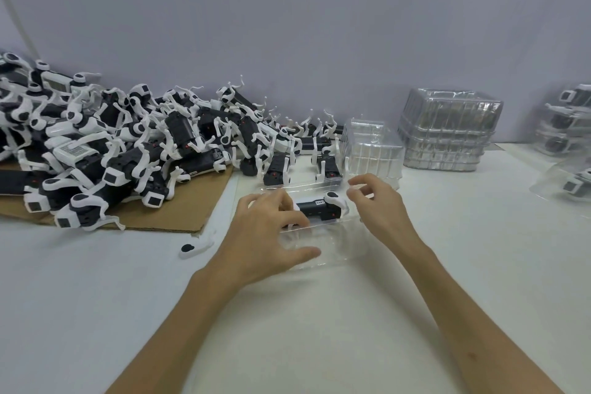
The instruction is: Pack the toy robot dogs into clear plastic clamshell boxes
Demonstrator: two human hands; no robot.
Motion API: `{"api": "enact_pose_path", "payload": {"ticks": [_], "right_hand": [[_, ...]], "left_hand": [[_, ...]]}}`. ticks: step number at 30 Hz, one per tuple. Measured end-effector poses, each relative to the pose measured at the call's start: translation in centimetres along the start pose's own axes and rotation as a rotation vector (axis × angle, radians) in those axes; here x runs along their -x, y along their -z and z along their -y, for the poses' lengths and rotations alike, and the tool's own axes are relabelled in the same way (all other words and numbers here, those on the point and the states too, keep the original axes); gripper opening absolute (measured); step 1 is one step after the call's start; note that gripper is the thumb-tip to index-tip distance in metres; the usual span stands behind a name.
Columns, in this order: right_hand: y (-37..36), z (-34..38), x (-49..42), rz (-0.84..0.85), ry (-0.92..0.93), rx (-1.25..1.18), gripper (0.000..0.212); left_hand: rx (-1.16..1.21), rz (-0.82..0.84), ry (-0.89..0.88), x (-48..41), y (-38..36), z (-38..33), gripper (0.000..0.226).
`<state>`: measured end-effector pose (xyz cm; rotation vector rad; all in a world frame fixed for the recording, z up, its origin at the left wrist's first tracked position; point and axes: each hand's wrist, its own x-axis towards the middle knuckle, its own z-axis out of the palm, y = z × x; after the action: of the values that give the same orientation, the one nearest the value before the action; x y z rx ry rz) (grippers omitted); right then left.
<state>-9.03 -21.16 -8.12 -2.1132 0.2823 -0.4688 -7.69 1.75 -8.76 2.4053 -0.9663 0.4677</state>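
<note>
Readable text: we find none anywhere on the desk (pixel 319 313).
Toy robot dog (pixel 315 211) in the open clamshell box (pixel 332 249): we see a small white sticker (pixel 319 201) with dark marks, too small to read.
Pile of dogs (pixel 96 144): we see pale gridded patches (pixel 71 149), no letters legible.

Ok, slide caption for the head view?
Left hand grips a toy robot dog lying in a clamshell box, right hand at its rim.
</note>
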Motion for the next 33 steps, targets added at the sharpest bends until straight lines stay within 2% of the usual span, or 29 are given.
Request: {"api": "enact_pose_path", "payload": {"ticks": [2,5,7,8,10,12,14,16,18,20,23,25,27,30,33], "right_hand": [[0.0,0.0,0.1,-0.018,0.042,0.001,0.019],[0.3,0.2,-0.1,-0.099,0.12,-0.042,0.011],[0.6,0.2,-0.5,-0.068,0.046,-0.123,0.009],[0.6,0.1,-0.6,-0.016,-0.02,-0.136,0.016],[0.5,-0.3,-0.6,0.117,-0.164,-0.069,0.041],[0.0,-0.5,-0.5,0.224,-0.219,-0.006,0.058],[-0.6,-0.3,-0.3,0.255,-0.189,-0.064,0.054],[-0.8,0.3,-0.1,0.247,-0.199,-0.229,0.04],[-0.5,0.6,-0.2,0.274,-0.298,-0.48,0.035],[0.2,0.8,-0.1,0.333,-0.402,-0.742,0.032],[0.8,1.0,0.0,0.365,-0.409,-0.982,0.021],[1.1,1.1,0.1,0.382,-0.4,-1.122,0.033],[1.5,1.2,0.1,0.409,-0.409,-1.208,0.042],[1.8,1.3,0.3,0.45,-0.386,-1.19,0.031],[1.2,1.5,0.4,0.422,-0.37,-1.003,0.018]], "left_hand": [[-0.014,0.005,-0.015,0.0,-0.2,0.2,0.031],[-0.016,-0.084,0.013,-0.1,-0.5,0.1,0.024],[0.001,-0.196,0.097,-0.2,-0.8,0.1,0.033],[0.051,-0.262,0.182,-0.2,-0.8,0.1,0.043],[0.268,-0.332,0.423,-0.3,-0.6,0.2,0.069],[0.551,-0.292,0.657,-0.6,-0.1,0.3,0.075],[0.832,-0.276,0.821,-0.8,0.3,0.4,0.056],[1.108,-0.342,0.963,-1.0,0.7,0.8,0.038],[1.355,-0.384,1.068,-1.1,1.0,1.2,0.034],[1.495,-0.339,1.137,-1.0,1.3,1.4,0.038],[1.46,-0.192,1.107,-0.8,1.3,1.6,0.048],[1.429,-0.114,1.022,-0.8,1.1,1.6,0.049],[1.404,-0.12,0.961,-0.8,1.2,1.6,0.045],[1.394,-0.134,0.893,-0.8,1.4,1.7,0.049],[1.365,-0.169,0.817,-0.8,1.1,1.5,0.055]]}}
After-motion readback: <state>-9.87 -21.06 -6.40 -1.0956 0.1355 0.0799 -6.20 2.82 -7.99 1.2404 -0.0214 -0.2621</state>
